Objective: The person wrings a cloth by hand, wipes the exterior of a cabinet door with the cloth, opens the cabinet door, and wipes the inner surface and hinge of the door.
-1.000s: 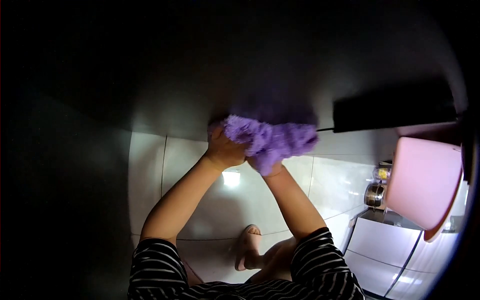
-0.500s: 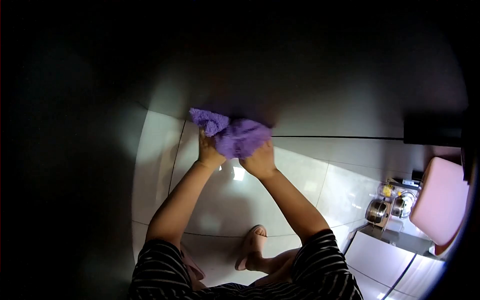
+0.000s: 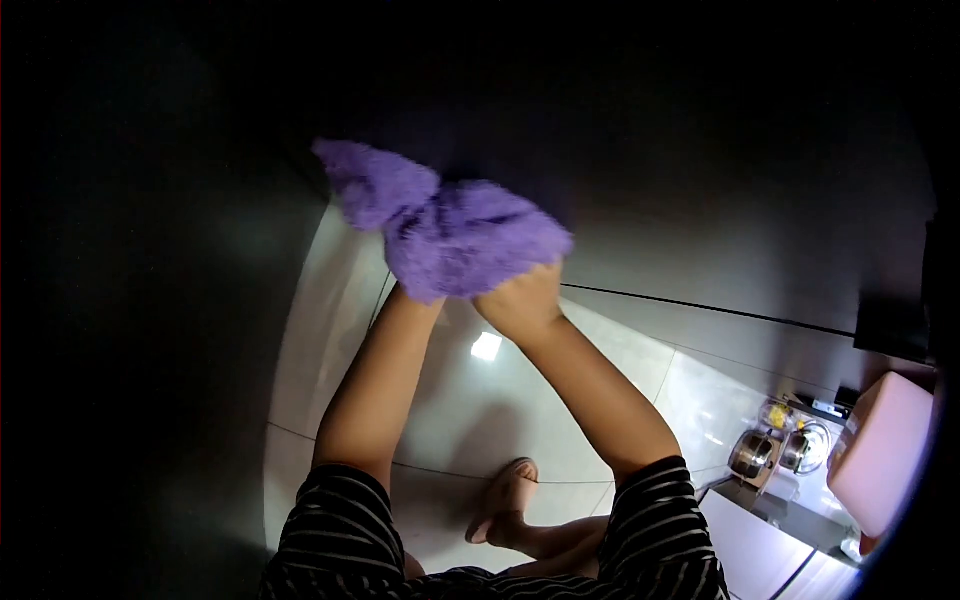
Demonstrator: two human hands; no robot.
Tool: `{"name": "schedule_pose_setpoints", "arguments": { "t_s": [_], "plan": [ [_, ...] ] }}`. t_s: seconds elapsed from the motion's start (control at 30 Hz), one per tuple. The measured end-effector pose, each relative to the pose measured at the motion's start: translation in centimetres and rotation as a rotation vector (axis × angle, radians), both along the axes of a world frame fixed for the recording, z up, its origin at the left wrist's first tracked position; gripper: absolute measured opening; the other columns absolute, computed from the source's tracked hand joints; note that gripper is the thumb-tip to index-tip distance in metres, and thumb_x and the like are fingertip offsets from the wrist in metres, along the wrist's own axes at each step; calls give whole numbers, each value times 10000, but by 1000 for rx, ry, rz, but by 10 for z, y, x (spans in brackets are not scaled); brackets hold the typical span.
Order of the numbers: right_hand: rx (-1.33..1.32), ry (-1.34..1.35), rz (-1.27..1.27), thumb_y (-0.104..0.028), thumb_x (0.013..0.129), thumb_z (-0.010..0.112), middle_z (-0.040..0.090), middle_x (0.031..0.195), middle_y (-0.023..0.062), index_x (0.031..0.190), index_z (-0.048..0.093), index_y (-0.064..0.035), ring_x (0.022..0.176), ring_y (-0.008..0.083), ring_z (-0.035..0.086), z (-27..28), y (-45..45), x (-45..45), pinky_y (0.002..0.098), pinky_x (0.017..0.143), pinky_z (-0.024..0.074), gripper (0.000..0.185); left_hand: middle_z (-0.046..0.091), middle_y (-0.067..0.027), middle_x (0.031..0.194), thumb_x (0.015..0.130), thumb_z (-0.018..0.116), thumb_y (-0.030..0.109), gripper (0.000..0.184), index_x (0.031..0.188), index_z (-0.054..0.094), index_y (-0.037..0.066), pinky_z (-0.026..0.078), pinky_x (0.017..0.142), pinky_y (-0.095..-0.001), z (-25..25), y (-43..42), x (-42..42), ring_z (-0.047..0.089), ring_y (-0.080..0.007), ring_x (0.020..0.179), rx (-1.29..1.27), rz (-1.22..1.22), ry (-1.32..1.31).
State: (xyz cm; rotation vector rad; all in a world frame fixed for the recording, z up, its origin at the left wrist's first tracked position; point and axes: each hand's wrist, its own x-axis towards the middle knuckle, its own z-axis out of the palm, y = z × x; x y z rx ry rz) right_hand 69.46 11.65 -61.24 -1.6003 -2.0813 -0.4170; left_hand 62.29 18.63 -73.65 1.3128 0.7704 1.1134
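A fluffy purple cloth (image 3: 450, 240) is bunched up in front of a dark, smooth surface (image 3: 650, 210). My right hand (image 3: 522, 302) is closed around the cloth's lower right part. My left hand (image 3: 420, 299) is almost wholly covered by the cloth, with only the wrist end showing, and it grips the cloth from below. One loose end of the cloth sticks out to the upper left. Whether the cloth touches the dark surface cannot be made out.
Pale floor tiles (image 3: 450, 400) lie below, with a slippered foot (image 3: 505, 505) on them. At the right are metal pots (image 3: 752, 455), a pink chair-like object (image 3: 885, 455) and a white cabinet top (image 3: 750, 525). A dark panel (image 3: 150, 350) fills the left side.
Both hands have moved upward with the cloth, which now looks larger and more spread out. My left hand, visible before, has become hidden behind it. The view has shifted slightly.
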Motion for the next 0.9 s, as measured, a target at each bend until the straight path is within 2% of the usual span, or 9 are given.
{"name": "schedule_pose_setpoints", "arguments": {
  "t_s": [0.17,0.27,0.33,0.43,0.6,0.67,0.8,0.83,0.9],
  "plan": [
    [-149,-218,131,-145,650,566,631,1000,55,917,651,-59,1018,204,552,-55,7,-7,381,940,386,294,516,-106,1199,823,524,363,431,1172,524,112,264,1010,-451,-70,-2,2,423,-275,1158,-339,152,76],
    [-208,-233,144,-115,676,545,621,1016,50,920,649,-50,1039,185,535,-64,3,-8,354,980,365,273,519,-106,1191,825,521,358,421,1166,525,111,272,1004,-446,-82,-9,-3,428,-273,1149,-448,178,75],
    [-219,-233,119,-109,668,558,616,1021,64,930,649,-46,1042,204,530,-66,-4,-4,373,980,365,285,521,-105,1185,827,520,355,415,1162,526,110,278,999,-443,-70,-14,-6,432,-271,1143,-446,159,54],
    [-262,-79,15,-102,632,608,610,1021,97,948,648,-44,1040,262,525,-51,-17,-8,438,948,363,324,524,-104,1177,829,518,351,406,1156,527,109,286,992,-438,-38,-16,-3,438,-270,1134,-341,65,-21],
    [-58,51,-37,-121,565,679,614,1003,109,957,644,-68,1007,325,535,6,-1,-22,493,857,364,397,530,-103,1163,833,514,343,391,1146,530,108,300,981,-430,17,6,-8,448,-266,1119,-61,-30,-100],
    [-21,65,0,-129,560,683,620,985,99,950,648,-75,984,326,547,3,12,-26,491,853,371,395,532,-102,1158,835,513,339,385,1142,530,107,305,977,-427,16,22,-19,452,-265,1113,-49,5,-107],
    [-6,-117,42,-115,599,601,632,979,80,921,660,-95,967,262,569,-28,30,-27,414,836,408,328,536,-101,1147,838,510,333,374,1134,532,106,316,968,-420,-22,41,-24,459,-263,1101,-174,81,-102],
    [-35,-106,76,-113,628,566,620,1030,74,944,651,-78,1006,226,556,-36,34,-30,376,875,414,329,537,-101,1144,839,509,331,371,1132,533,106,319,965,-418,-34,43,-25,461,-262,1098,-220,93,-100],
    [-75,-152,127,-127,646,563,610,1054,71,961,642,-60,1036,218,541,-54,40,-35,373,920,401,331,539,-100,1138,840,507,328,365,1127,534,105,324,961,-415,-56,43,-24,465,-261,1092,-311,114,-105]
  ]
}}
